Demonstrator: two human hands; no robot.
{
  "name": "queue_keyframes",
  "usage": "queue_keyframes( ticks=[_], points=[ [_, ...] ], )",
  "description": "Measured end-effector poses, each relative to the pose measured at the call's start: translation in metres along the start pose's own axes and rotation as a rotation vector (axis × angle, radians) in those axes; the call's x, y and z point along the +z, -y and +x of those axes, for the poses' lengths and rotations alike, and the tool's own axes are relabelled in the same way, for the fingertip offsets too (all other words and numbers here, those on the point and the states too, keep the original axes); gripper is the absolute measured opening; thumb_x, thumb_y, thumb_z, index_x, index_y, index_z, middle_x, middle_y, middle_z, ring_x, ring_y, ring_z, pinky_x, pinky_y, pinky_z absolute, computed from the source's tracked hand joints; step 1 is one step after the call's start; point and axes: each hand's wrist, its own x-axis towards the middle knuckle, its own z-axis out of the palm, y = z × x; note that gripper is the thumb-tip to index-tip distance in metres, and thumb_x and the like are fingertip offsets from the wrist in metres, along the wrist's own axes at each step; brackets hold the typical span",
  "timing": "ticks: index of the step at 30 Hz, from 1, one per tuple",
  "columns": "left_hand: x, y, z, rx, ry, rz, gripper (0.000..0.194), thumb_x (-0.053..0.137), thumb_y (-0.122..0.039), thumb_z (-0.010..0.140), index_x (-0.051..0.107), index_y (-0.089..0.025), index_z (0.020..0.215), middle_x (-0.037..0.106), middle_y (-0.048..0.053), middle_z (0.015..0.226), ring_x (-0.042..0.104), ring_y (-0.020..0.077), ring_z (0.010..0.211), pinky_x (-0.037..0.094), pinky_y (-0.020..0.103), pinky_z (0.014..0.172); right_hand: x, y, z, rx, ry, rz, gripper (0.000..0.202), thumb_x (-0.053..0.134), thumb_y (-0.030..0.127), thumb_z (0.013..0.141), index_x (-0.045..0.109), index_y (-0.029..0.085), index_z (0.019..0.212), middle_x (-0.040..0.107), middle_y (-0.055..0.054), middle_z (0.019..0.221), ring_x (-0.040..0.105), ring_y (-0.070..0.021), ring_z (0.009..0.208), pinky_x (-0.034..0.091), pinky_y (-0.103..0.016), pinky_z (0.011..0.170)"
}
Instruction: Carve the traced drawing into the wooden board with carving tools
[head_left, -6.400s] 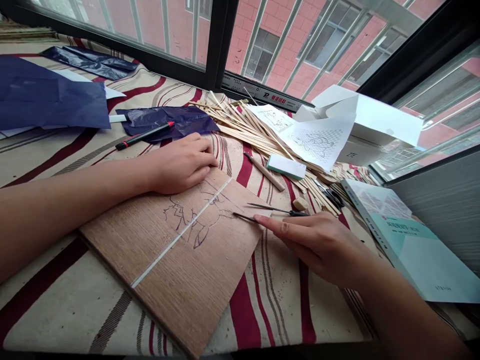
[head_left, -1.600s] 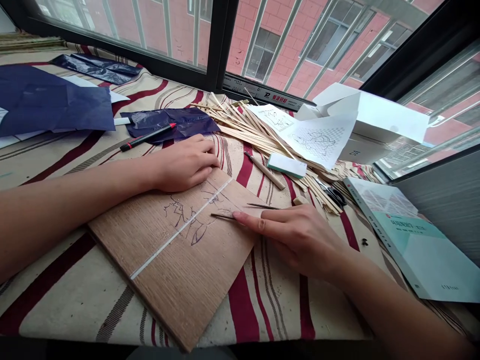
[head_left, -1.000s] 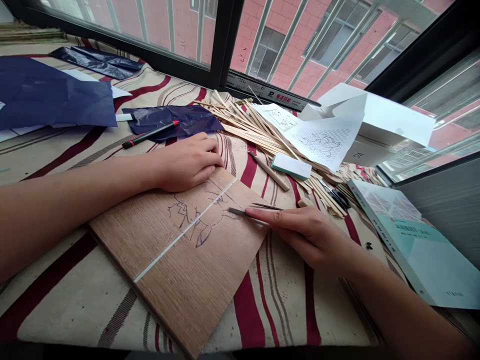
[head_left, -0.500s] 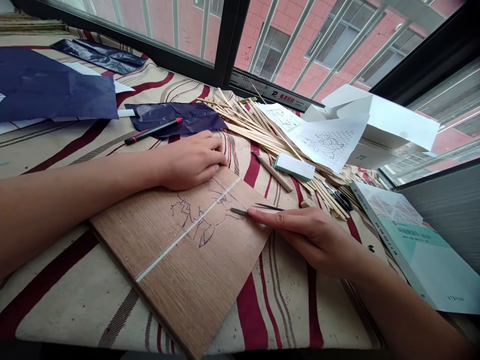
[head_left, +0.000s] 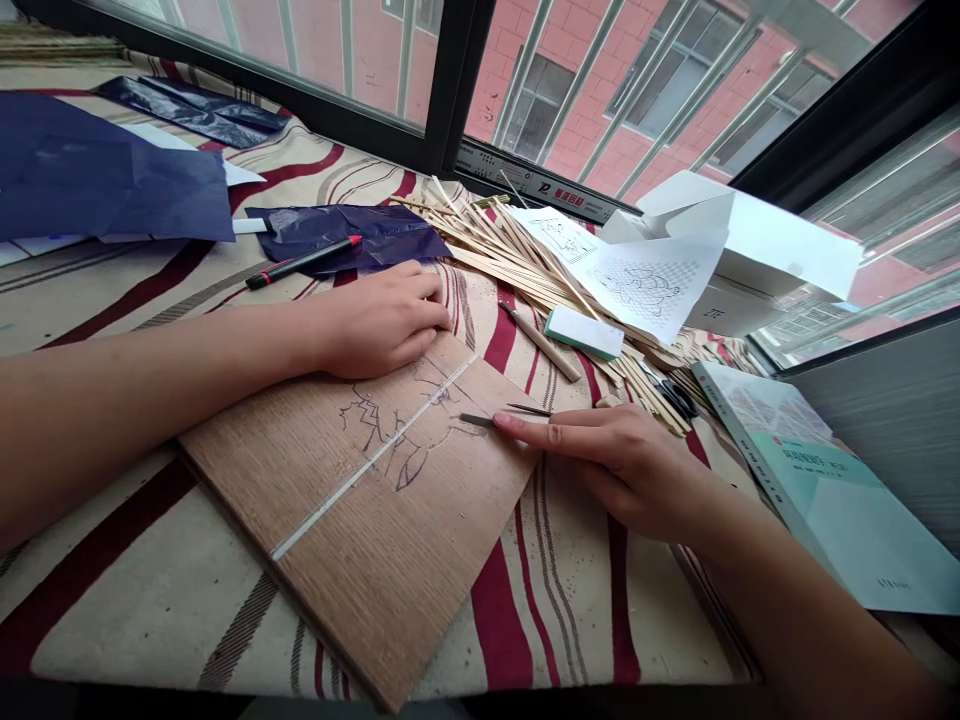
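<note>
A wooden board (head_left: 360, 560) lies on the striped cloth, with a dark line drawing (head_left: 409, 440) on it and a pale strip (head_left: 375, 457) running across it. My left hand (head_left: 390, 318) rests on the board's far edge with its fingers curled under; what they hold, if anything, is hidden. My right hand (head_left: 615, 450) is at the board's right corner, its index finger stretched along a thin dark blade-like tool (head_left: 476, 420) whose tip touches or hovers over the drawing. A second thin dark point (head_left: 529, 409) sticks out beyond the same hand.
Behind the board lie a red-tipped marker (head_left: 304, 263), dark blue sheets (head_left: 375, 235), a wooden-handled tool (head_left: 544, 343), a green-and-white block (head_left: 585, 332) and many thin strips (head_left: 502, 265). To the right are scissors (head_left: 677, 397), a book (head_left: 832, 490) and a white box (head_left: 780, 250).
The view has shifted slightly. My right hand and the tool have barely moved, and my left hand keeps its place on the board.
</note>
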Motion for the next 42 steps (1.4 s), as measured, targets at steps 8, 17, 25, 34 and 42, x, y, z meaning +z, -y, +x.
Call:
queue_keyframes(
  ticks=[8, 17, 25, 34, 42],
  points=[
    [-0.0006, 0.0003, 0.0004, 0.003, 0.019, 0.054, 0.044, 0.038, -0.034, 0.102, 0.076, -0.019, 0.119, 0.066, 0.013, 0.117, 0.057, 0.0293, 0.112, 0.045, 0.044, 0.107, 0.0076, 0.0002, -0.0001, -0.018, -0.04, 0.079, 0.058, 0.045, 0.004, 0.103, 0.06, 0.025, 0.155, 0.075, -0.004, 0.141, 0.074, -0.0173, 0.127, 0.059, -0.026, 0.1],
    [-0.0028, 0.001, 0.0, -0.003, 0.035, 0.031, 0.043, 0.039, -0.034, 0.102, 0.075, -0.02, 0.118, 0.066, 0.012, 0.116, 0.057, 0.029, 0.112, 0.044, 0.044, 0.108, 0.0032, 0.0041, 0.0013, -0.053, -0.049, -0.063, 0.062, 0.045, 0.002, 0.098, 0.063, 0.024, 0.153, 0.084, -0.004, 0.118, 0.081, -0.0151, 0.097, 0.056, -0.022, 0.072],
    [-0.0027, 0.0006, 0.001, -0.013, 0.03, 0.018, 0.043, 0.04, -0.036, 0.1, 0.077, -0.019, 0.115, 0.066, 0.013, 0.116, 0.057, 0.0303, 0.11, 0.045, 0.046, 0.106, 0.007, 0.0046, 0.0033, -0.052, -0.039, -0.011, 0.061, 0.045, 0.003, 0.099, 0.062, 0.022, 0.154, 0.083, -0.005, 0.12, 0.08, -0.0153, 0.101, 0.054, -0.023, 0.078],
    [-0.0037, 0.0014, -0.0024, -0.01, 0.023, 0.033, 0.044, 0.038, -0.034, 0.102, 0.075, -0.02, 0.12, 0.065, 0.011, 0.117, 0.057, 0.0276, 0.11, 0.045, 0.043, 0.106, 0.0034, 0.0042, 0.0016, -0.015, -0.038, -0.113, 0.068, 0.044, 0.002, 0.096, 0.061, 0.031, 0.156, 0.083, 0.0, 0.103, 0.074, -0.0119, 0.078, 0.043, -0.023, 0.064],
    [-0.0035, -0.0001, 0.001, -0.001, 0.04, 0.039, 0.044, 0.038, -0.034, 0.101, 0.076, -0.018, 0.118, 0.065, 0.013, 0.117, 0.057, 0.0296, 0.112, 0.045, 0.045, 0.106, 0.0045, 0.0004, 0.0001, -0.032, -0.037, -0.104, 0.07, 0.045, 0.001, 0.096, 0.059, 0.032, 0.157, 0.08, -0.001, 0.101, 0.07, -0.012, 0.076, 0.04, -0.025, 0.063]
  ],
)
